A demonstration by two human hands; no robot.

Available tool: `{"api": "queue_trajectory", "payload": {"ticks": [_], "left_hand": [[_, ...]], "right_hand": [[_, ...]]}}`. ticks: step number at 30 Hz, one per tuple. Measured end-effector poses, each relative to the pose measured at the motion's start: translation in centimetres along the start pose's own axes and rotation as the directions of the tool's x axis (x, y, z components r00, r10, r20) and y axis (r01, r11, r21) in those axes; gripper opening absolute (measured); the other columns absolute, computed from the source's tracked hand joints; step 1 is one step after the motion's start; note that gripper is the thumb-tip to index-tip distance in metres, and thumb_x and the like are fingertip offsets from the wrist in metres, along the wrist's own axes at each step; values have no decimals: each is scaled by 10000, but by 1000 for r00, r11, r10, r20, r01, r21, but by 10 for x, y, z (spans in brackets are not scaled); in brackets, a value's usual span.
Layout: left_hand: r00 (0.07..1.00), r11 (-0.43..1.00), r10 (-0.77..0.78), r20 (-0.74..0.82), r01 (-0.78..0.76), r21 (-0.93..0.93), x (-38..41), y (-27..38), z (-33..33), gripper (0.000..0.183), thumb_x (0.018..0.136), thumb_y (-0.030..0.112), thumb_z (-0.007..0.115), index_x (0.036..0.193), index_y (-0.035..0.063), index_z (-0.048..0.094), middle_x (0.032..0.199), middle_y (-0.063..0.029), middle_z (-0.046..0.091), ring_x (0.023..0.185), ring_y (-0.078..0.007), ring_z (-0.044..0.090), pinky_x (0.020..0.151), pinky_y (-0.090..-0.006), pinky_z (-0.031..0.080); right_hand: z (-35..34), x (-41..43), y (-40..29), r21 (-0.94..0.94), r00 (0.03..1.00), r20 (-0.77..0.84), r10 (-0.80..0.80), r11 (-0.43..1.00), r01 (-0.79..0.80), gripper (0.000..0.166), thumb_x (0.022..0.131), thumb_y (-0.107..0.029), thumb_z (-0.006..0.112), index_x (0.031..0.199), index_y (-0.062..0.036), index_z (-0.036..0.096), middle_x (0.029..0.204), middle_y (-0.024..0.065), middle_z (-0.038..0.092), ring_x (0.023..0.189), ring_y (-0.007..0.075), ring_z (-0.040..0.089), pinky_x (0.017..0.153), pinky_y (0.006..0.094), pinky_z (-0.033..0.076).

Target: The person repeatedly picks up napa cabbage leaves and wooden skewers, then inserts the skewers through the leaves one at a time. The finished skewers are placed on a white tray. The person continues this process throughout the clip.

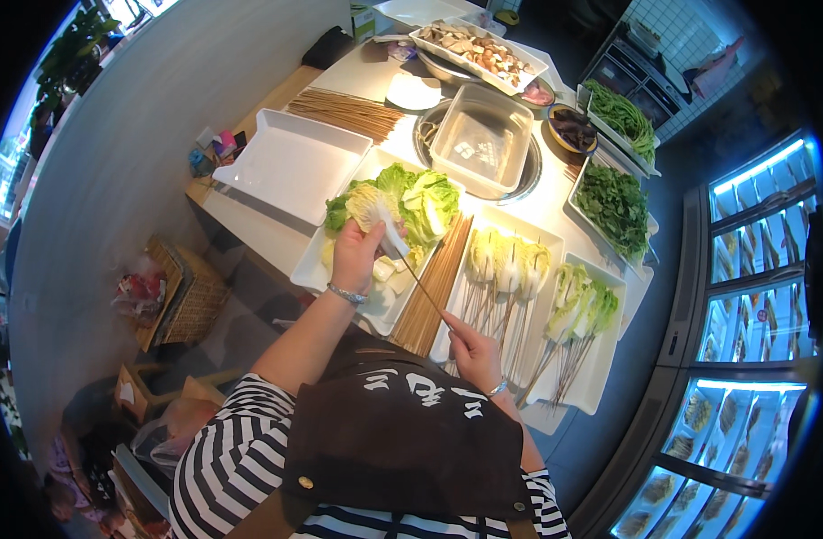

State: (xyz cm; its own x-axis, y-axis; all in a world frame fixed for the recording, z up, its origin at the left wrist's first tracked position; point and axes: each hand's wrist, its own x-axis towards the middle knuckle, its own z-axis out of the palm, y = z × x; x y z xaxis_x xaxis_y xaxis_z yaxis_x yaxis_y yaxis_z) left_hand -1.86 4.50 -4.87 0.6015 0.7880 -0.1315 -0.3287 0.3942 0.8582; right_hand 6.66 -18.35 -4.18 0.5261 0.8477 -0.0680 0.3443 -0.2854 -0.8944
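My left hand (357,249) holds a napa cabbage leaf (371,206) by its pale stem above a white tray (305,271) of loose leafy greens (430,197). My right hand (475,354) grips the lower part of a thin wooden skewer (421,286). That skewer slopes up to the leaf's stem; how deep its tip sits is hidden. Bare skewers (428,300) lie in a bundle beside the leaf tray. To their right, skewered cabbage (512,259) fills part of a white tray (553,240). Farther right, skewered green leaves (583,303) rest in another tray (610,350).
A white tray (297,162) and more skewers (344,114) occupy the table's left side. A clear plastic tub (482,138) sits in a metal basin (534,168). Mushrooms (478,50) are at the back, leafy herbs (612,202) at right. Lit display fridges (748,303) stand beyond.
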Motion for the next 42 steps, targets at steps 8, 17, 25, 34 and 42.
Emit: {"api": "queue_trajectory", "payload": {"ticks": [8, 17, 25, 34, 42], "left_hand": [[992, 991, -123, -32, 121, -61, -5, 13, 11, 240, 917, 104, 427, 1143, 24, 413, 983, -162, 598, 830, -255, 641, 692, -337, 559], [996, 999, -49, -72, 49, 0, -13, 19, 20, 208, 907, 85, 453, 1097, 5, 424, 960, -145, 598, 796, -244, 647, 647, -328, 562], [993, 989, 106, -48, -101, 107, -17, 16, 19, 184, 897, 69, 476, 1053, -22, 442, 922, -109, 598, 772, -203, 645, 620, -290, 545], [877, 485, 476, 66, -325, 812, -31, 7, 21, 181, 869, 152, 549, 764, 4, 547, 561, -73, 537, 522, -135, 549, 463, -323, 410], [970, 923, 239, 36, -239, 300, -21, 7, 30, 205, 891, 137, 533, 1041, -2, 520, 922, -61, 616, 737, -98, 587, 635, -243, 476]], "right_hand": [[-17, -7, -4, 335, 984, 68, 163, 926, -177, 323, 865, -34, 484, 1174, -68, 567, 595, -5, 507, 523, 51, 486, 508, 208, 407], [-19, -9, -14, 167, 994, 72, 83, 981, -94, 337, 847, -3, 484, 1165, -70, 573, 598, 9, 512, 517, 58, 498, 512, 208, 417], [-20, -14, -17, 110, 997, 53, 54, 992, -59, 349, 835, 12, 498, 1158, -88, 582, 584, 17, 511, 505, 66, 507, 504, 210, 419], [-8, -17, -9, -98, 999, -39, -26, 995, 23, 377, 803, -30, 533, 1161, -134, 580, 610, 123, 563, 511, 199, 578, 512, 292, 445], [-1, -6, -2, -2, 987, -100, -123, 992, 124, 390, 807, 4, 503, 1176, -104, 571, 587, 60, 567, 485, 113, 556, 501, 243, 443]]}}
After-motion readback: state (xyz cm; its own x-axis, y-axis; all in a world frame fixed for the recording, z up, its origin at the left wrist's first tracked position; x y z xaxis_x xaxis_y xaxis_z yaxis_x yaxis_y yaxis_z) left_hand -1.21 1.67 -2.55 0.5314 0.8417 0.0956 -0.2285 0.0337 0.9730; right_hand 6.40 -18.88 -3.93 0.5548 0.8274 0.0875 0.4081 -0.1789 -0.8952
